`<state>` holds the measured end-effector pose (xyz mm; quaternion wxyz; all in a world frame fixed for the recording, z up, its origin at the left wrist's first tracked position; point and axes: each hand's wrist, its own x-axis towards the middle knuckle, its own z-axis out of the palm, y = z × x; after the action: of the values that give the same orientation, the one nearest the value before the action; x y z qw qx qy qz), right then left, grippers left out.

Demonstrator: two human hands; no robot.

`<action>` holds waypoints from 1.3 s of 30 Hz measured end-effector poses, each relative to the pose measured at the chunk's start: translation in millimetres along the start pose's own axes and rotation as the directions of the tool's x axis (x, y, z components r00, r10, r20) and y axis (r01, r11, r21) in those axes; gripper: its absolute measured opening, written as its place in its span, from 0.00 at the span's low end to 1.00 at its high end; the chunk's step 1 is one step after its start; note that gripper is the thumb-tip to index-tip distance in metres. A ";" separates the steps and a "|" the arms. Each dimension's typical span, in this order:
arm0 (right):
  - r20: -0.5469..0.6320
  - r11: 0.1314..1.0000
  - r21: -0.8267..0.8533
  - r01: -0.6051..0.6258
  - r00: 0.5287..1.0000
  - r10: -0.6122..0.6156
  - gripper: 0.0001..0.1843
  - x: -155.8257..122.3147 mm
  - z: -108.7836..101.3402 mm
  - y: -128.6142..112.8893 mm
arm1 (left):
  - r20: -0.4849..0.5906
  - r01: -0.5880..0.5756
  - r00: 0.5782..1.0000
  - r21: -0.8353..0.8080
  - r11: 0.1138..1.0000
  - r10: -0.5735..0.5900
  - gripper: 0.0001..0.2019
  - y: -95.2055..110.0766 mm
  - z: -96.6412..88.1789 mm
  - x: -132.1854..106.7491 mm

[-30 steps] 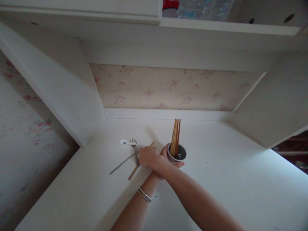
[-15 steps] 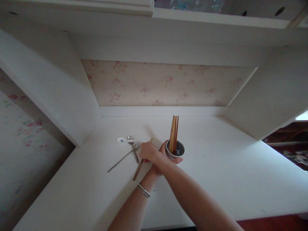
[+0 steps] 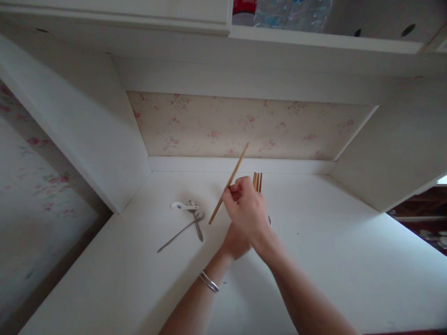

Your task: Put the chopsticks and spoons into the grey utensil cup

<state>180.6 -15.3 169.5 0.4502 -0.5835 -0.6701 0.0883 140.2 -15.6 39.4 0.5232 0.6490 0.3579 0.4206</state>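
My right hand [image 3: 246, 211] is closed in a pinch on a single wooden chopstick [image 3: 237, 167], held tilted in the air with its top toward the back wall. Just behind this hand, the tips of several more chopsticks [image 3: 257, 180] stick up from a small grey cup [image 3: 270, 221], of which only a sliver of rim shows. My left hand [image 3: 233, 244], with bangles on its wrist, reaches under my right forearm to the cup; its fingers are hidden there.
On the white desk [image 3: 331, 251], left of my hands, lie a white ceramic spoon [image 3: 179, 205] and two metal spoons [image 3: 197, 225]. White side panels wall in the nook. A shelf [image 3: 314, 37] overhead carries a red item [image 3: 244, 7] and plastic bottles [image 3: 289, 11].
My right hand has lifted the chopstick off the desk beside the spoons and carried it up and right, over the cup. My left hand has stayed at the cup.
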 end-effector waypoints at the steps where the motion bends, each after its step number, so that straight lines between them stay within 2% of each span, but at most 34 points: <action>1: -0.091 0.995 0.099 0.012 0.996 -0.003 0.07 0.9 -14.7 -1.7 | -0.010 -0.015 1.000 -0.029 0.999 0.014 0.16 1.8 0.9 0.5; 4: -0.277 0.934 0.353 0.048 0.959 0.055 0.17 10.3 -52.1 5.9 | -0.048 -0.046 0.998 -0.145 0.988 0.039 0.30 5.0 3.6 3.4; 6: -0.324 0.904 0.424 0.049 0.941 0.101 0.23 20.7 -68.8 22.2 | -0.071 -0.043 0.997 -0.220 0.975 0.028 0.34 4.2 3.9 5.3; 8: -0.304 0.891 0.453 -0.006 0.939 0.161 0.20 30.4 -78.9 44.2 | -0.069 -0.035 0.997 -0.256 0.966 0.018 0.34 2.5 2.3 6.6; 11: -0.183 0.842 0.513 -0.167 0.937 0.297 0.13 36.8 -83.5 77.0 | -0.073 -0.028 0.997 -0.275 0.961 0.008 0.35 0.8 -2.2 7.3; 14: -0.078 0.815 0.513 -0.271 0.930 0.358 0.13 32.9 -78.6 100.3 | -0.068 -0.027 0.998 -0.267 0.963 0.009 0.36 0.5 -6.0 7.3; 16: -0.049 0.848 0.451 -0.278 0.941 0.334 0.14 27.8 -72.1 110.9 | -0.056 -0.033 0.998 -0.249 0.968 0.019 0.36 0.1 -7.3 7.2; 21: 0.065 0.947 0.216 -0.239 0.971 0.230 0.17 15.7 -52.9 130.2 | -0.046 -0.042 0.998 -0.249 0.968 0.031 0.38 -0.9 -7.6 7.4; 25: 0.145 0.984 0.029 -0.175 0.975 0.169 0.16 2.6 -40.4 137.1 | -0.045 -0.037 0.999 -0.269 0.962 0.025 0.39 -0.5 -6.0 8.4; 27: 0.190 0.989 -0.014 -0.145 0.971 0.145 0.16 -4.7 -35.4 138.1 | -0.059 -0.040 0.998 -0.270 0.962 0.025 0.40 -0.5 -5.0 9.0; 29: 0.234 0.987 -0.014 -0.162 0.959 0.160 0.18 -10.9 -31.1 139.0 | -0.071 -0.043 0.997 -0.264 0.963 0.025 0.40 -0.8 -4.2 9.4; 31: 0.257 0.974 0.011 -0.228 0.942 0.218 0.19 -15.5 -27.5 140.1 | -0.075 -0.041 0.997 -0.261 0.964 0.022 0.40 -1.1 -3.5 9.5; 34: 0.227 0.949 0.071 -0.306 0.932 0.283 0.21 -20.4 -23.0 141.6 | -0.081 -0.037 0.997 -0.252 0.967 0.017 0.39 -1.4 -2.8 9.3; 39: 0.177 0.938 0.133 -0.320 0.939 0.296 0.20 -24.5 -16.7 143.9 | -0.089 -0.043 0.996 -0.241 0.970 0.022 0.39 -1.1 -1.8 8.8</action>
<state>291.4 0.4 74.3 0.4231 -0.6348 -0.5936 0.2562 141.9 -6.7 40.1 0.5756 0.5674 0.3154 0.4973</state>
